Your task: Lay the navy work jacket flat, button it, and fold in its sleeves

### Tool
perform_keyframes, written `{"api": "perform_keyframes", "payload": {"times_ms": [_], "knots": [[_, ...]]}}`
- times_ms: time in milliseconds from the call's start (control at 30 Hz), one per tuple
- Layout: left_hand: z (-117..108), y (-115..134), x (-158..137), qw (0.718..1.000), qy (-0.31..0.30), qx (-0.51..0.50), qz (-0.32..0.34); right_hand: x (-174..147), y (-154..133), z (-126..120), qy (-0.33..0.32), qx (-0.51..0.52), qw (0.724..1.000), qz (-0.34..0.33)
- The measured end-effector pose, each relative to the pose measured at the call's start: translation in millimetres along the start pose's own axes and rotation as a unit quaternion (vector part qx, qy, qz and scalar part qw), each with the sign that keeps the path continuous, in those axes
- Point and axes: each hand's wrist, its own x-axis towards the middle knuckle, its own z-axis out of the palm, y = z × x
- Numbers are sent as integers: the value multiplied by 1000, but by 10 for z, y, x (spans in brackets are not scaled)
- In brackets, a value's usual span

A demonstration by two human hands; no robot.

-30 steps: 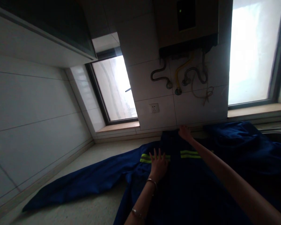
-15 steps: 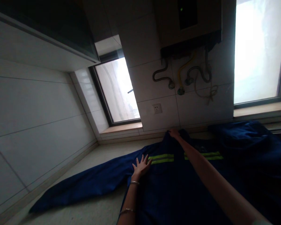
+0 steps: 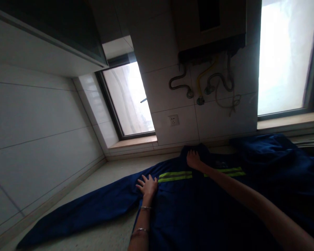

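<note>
A dark blue work jacket with yellow-green reflective stripes lies spread on the counter, its collar toward the wall. My left hand, two bracelets on its wrist, rests flat with fingers spread by the shoulder, at the outer end of the left stripe. The left sleeve stretches out along the counter to the lower left. At the collar, my right hand lies on the cloth with its fingers extended. Much of the jacket's right side is dark and partly covered by my right forearm.
Bunched blue cloth lies at the right of the pale counter. A water heater with hoses hangs on the tiled wall above a socket. Windows stand on both sides, and a cabinet overhangs the upper left.
My right hand has let go of the collar's edge and come down slightly onto the cloth. My left hand has shifted a little left, toward the sleeve.
</note>
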Motion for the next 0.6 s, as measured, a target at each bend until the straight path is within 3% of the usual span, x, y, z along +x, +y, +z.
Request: {"api": "perform_keyframes", "payload": {"times_ms": [133, 233, 333, 467, 600], "knots": [[13, 249, -89, 975, 53, -37, 214, -370, 71, 118, -117, 21, 993, -4], [54, 488, -236, 942, -23, -49, 331, -468, 135, 135, -138, 64, 988, -20], [83, 617, -355, 938, -102, -34, 330, -452, 156, 81, -127, 80, 988, -28], [82, 615, -379, 943, -105, -20, 314, -473, 270, -66, -89, 87, 990, -73], [62, 593, -344, 942, -81, -28, 325, -604, 835, -376, -41, 73, 995, -61]]}}
